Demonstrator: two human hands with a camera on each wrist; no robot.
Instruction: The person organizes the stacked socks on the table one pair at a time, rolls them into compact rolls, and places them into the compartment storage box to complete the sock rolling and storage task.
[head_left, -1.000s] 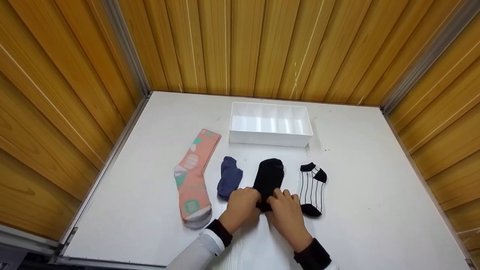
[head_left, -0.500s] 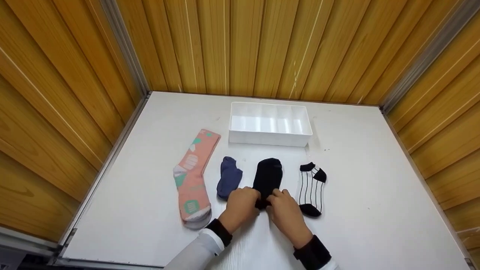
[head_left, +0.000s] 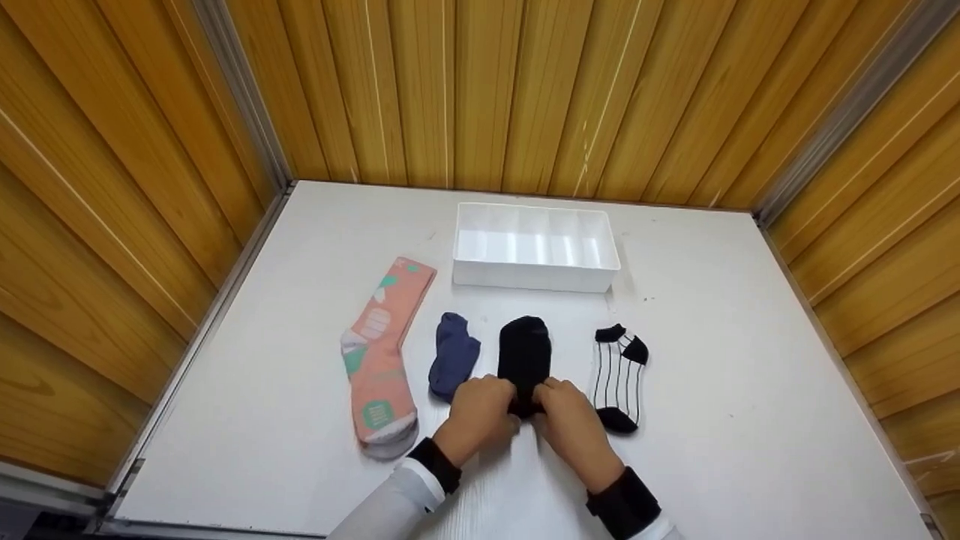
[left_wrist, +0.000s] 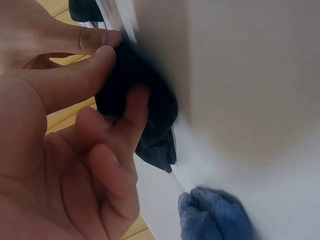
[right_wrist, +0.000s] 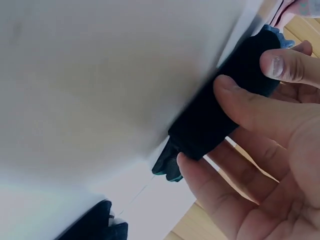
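Swung slightly leftward, the far end of the black sock (head_left: 524, 356) lies flat on the tabletop (head_left: 720, 337) while my left grip (head_left: 480, 409) and right grip (head_left: 573, 417) pinch its seemingly part-rolled near end, with the pink patterned socks (head_left: 379, 367), navy sock (head_left: 453, 360) and striped sock (head_left: 619, 380) lying unrolled.

Glare stripes the white tray (head_left: 534, 276); wrist views look soft.

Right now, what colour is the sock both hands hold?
The sock is black, clearest in the head view.
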